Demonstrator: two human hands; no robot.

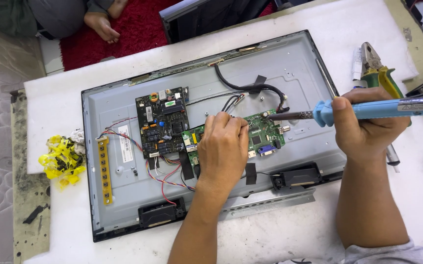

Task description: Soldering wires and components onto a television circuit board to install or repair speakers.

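An opened flat-screen panel (123, 205) lies back-up on a white table. My right hand (363, 127) grips a blue soldering iron (387, 108), whose dark tip rests at the top edge of a green circuit board (263, 134). My left hand (223, 149) rests on that board's left half, fingers bunched and pinching something small near its upper edge; what it pinches is hidden. A darker board (162, 122) with several components sits to the left, joined by coloured wires (160, 173).
Green-handled pliers (378, 68) lie at the table's right. A tangle of yellow strips (62, 159) sits off the panel's left edge. A yellow button strip (105, 168) lies inside the panel. Another person's hand (101, 25) rests on a red mat beyond the table.
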